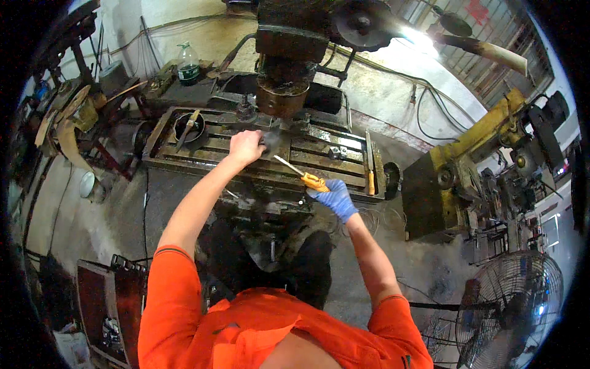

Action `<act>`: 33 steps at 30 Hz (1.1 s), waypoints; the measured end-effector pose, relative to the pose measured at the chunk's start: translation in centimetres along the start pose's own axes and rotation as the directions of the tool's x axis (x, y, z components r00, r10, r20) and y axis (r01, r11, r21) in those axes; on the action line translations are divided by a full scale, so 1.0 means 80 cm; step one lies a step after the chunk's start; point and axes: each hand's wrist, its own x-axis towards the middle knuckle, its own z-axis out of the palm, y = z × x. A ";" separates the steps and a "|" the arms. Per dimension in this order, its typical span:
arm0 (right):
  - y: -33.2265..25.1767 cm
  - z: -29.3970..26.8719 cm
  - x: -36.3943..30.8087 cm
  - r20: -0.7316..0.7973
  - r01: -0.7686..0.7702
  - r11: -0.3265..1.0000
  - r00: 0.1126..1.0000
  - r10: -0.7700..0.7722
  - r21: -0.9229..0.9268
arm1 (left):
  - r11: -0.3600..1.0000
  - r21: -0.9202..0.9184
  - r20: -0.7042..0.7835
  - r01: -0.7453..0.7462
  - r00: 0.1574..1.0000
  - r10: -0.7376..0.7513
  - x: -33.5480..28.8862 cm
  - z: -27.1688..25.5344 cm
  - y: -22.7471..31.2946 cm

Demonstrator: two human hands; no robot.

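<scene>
My bare left hand (246,147) is over the middle of the slotted machine table (215,161), fingers curled against a dark grey, blurred piece below the spindle head (283,92). What exactly those fingers grip is hidden. In a blue glove, my right hand (335,198) is closed on the handle of a yellow-handled tool (314,182). Its narrow metal shaft points up and left toward my left hand; whether it is a screwdriver or a file I cannot tell. The tip appears apart from the dark piece.
On the table lie a long yellow-handled tool (370,166) at right, small metal blocks (336,152), and a round pan with a brush (189,127) at left. A bottle (188,64) stands behind. A yellow machine (430,184) and a caged fan (510,307) stand right.
</scene>
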 end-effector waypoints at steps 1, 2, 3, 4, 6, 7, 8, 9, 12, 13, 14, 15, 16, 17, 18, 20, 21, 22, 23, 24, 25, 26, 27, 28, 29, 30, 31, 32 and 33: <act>0.031 0.016 0.007 -0.021 -0.033 0.999 0.999 0.033 0.003 | 0.999 0.010 0.019 -0.032 0.999 0.032 0.000 0.003 -0.007; 0.053 0.029 0.011 -0.044 -0.065 0.998 0.997 0.065 0.004 | 0.998 0.017 0.037 -0.067 0.997 0.066 0.002 0.005 -0.012; 0.061 0.040 0.016 -0.045 -0.130 0.986 0.991 0.126 -0.102 | 0.997 0.026 0.034 -0.073 0.997 0.072 0.002 0.007 -0.017; 0.078 0.045 0.011 -0.136 -0.173 0.965 0.980 0.148 -0.196 | 0.996 0.032 0.031 -0.088 0.996 0.087 0.005 0.008 -0.016; 0.041 0.055 0.006 -0.191 -0.301 0.740 0.954 0.232 -0.601 | 0.995 0.024 -0.012 -0.098 0.995 0.098 0.007 0.013 -0.022; 0.045 0.056 -0.004 -0.212 -0.210 0.801 0.972 0.106 -0.561 | 0.994 0.003 -0.054 -0.108 0.993 0.108 0.008 0.016 -0.021; 0.037 0.055 -0.010 -0.206 -0.270 0.851 0.959 0.194 -0.450 | 0.993 -0.020 -0.095 -0.115 0.989 0.113 0.009 0.022 -0.020; 0.028 0.050 -0.021 -0.236 -0.242 0.845 0.961 0.142 -0.477 | 0.992 -0.028 -0.122 -0.123 0.985 0.119 0.011 0.027 -0.019; 0.053 0.026 -0.052 -0.316 -0.191 0.922 0.945 0.080 -0.337 | 0.986 -0.030 -0.195 -0.164 0.968 0.155 0.028 0.045 -0.009; 0.068 0.017 -0.063 -0.341 -0.174 0.953 0.937 0.082 -0.249 | 0.983 -0.009 -0.206 -0.183 0.962 0.177 0.037 0.054 -0.008; 0.070 0.006 -0.073 -0.342 -0.188 0.943 0.936 0.087 -0.275 | 0.981 0.017 -0.220 -0.194 0.956 0.193 0.043 0.058 -0.008; 0.069 -0.005 -0.082 -0.342 -0.201 0.932 0.935 0.091 -0.301 | 0.984 0.022 -0.258 -0.180 0.949 0.179 0.047 0.062 -0.011; 0.063 -0.019 -0.091 -0.351 -0.222 0.918 0.931 0.100 -0.329 | 0.985 0.017 -0.295 -0.174 0.940 0.171 0.052 0.067 -0.009; 0.047 -0.029 -0.099 -0.332 -0.229 0.931 0.935 0.128 -0.285 | 0.987 0.017 -0.328 -0.161 0.931 0.158 0.053 0.068 -0.007; 0.043 -0.040 -0.101 -0.369 -0.237 0.925 0.922 0.118 -0.296 | 0.998 0.003 -0.308 -0.070 0.949 0.067 0.056 0.069 -0.005; 0.033 -0.067 -0.111 -0.456 -0.270 0.912 0.883 0.107 -0.310 | 0.995 -0.025 -0.252 0.095 0.963 -0.098 0.058 0.058 0.013; 0.021 -0.085 -0.110 -0.485 -0.224 0.934 0.872 0.065 -0.277 | 0.987 -0.063 -0.241 0.148 0.957 -0.159 0.059 0.055 0.015; -0.003 -0.107 -0.106 -0.516 -0.177 0.953 0.856 0.026 -0.246 | 0.982 -0.080 -0.229 0.168 0.956 -0.183 0.058 0.052 0.017; -0.031 -0.130 -0.101 -0.565 -0.076 0.948 0.817 -0.118 -0.308 | 0.977 -0.096 -0.218 0.191 0.953 -0.208 0.058 0.049 0.017; -0.057 -0.154 -0.088 -0.593 0.032 0.929 0.761 -0.262 -0.369 | 0.969 -0.103 -0.213 0.223 0.947 -0.241 0.057 0.046 0.011; -0.079 -0.190 -0.080 -0.627 0.231 0.952 0.717 -0.305 -0.198 | 0.964 -0.147 -0.198 0.221 0.948 -0.247 0.061 0.047 0.015; -0.154 -0.202 -0.068 -0.579 0.117 0.792 0.619 -0.530 -0.600 | 0.964 -0.142 -0.191 0.224 0.950 -0.249 0.059 0.046 0.002; -0.188 -0.240 -0.059 -0.546 0.129 0.755 0.614 -0.570 -0.643 | 0.966 -0.149 -0.183 0.209 0.955 -0.235 0.061 0.047 -0.003; -0.224 -0.262 -0.046 -0.592 0.492 0.757 0.479 -0.648 -0.431 | 0.968 -0.154 -0.174 0.197 0.959 -0.223 0.063 0.049 -0.009; -0.260 -0.284 -0.035 -0.622 0.794 0.566 0.330 -0.710 -0.224 | 0.970 -0.177 -0.185 0.167 0.962 -0.200 0.065 0.050 -0.011; -0.329 -0.256 -0.022 -0.681 0.886 0.463 0.332 -0.652 -0.012 | 0.968 -0.181 -0.202 0.175 0.956 -0.211 0.059 0.047 -0.031; -0.354 -0.307 -0.042 -0.346 0.868 0.273 0.428 -0.835 0.415 | 0.968 -0.226 -0.209 0.110 0.965 -0.159 0.067 0.051 -0.016; -0.357 -0.317 -0.051 -0.389 0.889 0.294 0.424 -0.818 0.351 | 0.964 -0.250 -0.187 0.091 0.972 -0.140 0.073 0.054 -0.012; -0.358 -0.323 -0.055 -0.431 0.904 0.316 0.418 -0.800 0.289 | 0.959 -0.272 -0.162 0.077 0.979 -0.124 0.078 0.057 -0.011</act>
